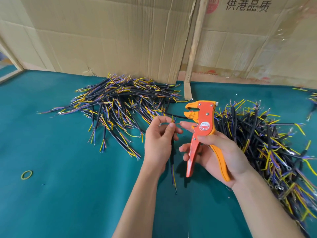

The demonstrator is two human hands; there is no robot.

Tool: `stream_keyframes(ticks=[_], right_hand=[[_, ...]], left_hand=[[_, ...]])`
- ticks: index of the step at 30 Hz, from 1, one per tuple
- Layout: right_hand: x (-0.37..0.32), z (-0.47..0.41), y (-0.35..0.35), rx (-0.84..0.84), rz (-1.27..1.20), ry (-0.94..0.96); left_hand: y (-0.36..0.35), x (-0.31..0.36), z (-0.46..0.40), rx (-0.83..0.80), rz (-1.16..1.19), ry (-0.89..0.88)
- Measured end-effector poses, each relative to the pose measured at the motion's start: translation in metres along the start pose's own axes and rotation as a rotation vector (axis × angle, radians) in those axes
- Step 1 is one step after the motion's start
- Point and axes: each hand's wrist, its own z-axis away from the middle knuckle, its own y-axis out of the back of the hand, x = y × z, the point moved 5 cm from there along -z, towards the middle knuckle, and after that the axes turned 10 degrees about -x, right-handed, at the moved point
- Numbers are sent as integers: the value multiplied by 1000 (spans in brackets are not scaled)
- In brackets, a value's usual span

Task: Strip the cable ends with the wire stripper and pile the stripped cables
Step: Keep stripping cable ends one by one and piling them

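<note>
2 bare forearms, no sleeves; left hand [157, 141], right hand [221, 152]

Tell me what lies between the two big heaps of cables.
In the head view, between the left heap and the right heap: both hands, the left hand pinching a cable, the right hand gripping the wire stripper.

We've got open green counter [68, 194] along the near edge and toward the left edge, only a yellow rubber band [27, 174] lying there. Toward the far edge a cable heap [120, 103] blocks us, with cardboard [111, 35] walling it off behind. Another cable heap [267, 143] crowds the right edge.
</note>
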Motion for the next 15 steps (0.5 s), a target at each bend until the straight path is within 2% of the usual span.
stream_keyframes(ticks=[6,9,15], right_hand=[[7,-3,10,74,4,-45],[13,-2,7,39,3,-128],[14,-2,-3,-15,31,-170]], left_hand=[[12,10,-3,48,-60,-106],[15,15,-4,66,-81,-145],[10,19,-2,48,-220,-185]])
